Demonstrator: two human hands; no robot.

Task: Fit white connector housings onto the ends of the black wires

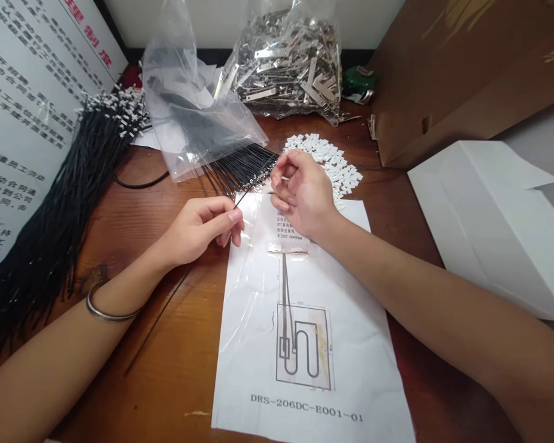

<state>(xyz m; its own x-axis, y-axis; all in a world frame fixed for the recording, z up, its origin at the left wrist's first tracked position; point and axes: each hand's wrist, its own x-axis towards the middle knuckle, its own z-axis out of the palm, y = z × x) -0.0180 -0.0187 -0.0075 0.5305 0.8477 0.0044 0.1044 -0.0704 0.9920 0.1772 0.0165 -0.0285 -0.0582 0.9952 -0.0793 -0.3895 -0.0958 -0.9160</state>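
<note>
My left hand (pixel 203 226) pinches a thin black wire (pixel 240 198) between thumb and forefinger, just above the top left of a paper drawing sheet (pixel 309 344) marked DRS-206DC-E001-01. My right hand (pixel 302 191) is curled closed beside it, its fingertips pressed on something small and pale that I cannot make out. A fan of loose black wires (pixel 240 169) spills from a clear plastic bag (pixel 198 117) toward both hands. A pile of small white connectors (pixel 337 161) lies just behind my right hand.
A thick bundle of black wires with white ends (pixel 60 209) lies at the left beside a printed board (pixel 23 111). A bag of metal clips (pixel 290 61) sits at the back. A brown cardboard box (pixel 461 67) and white folded paper (pixel 493 221) stand at the right.
</note>
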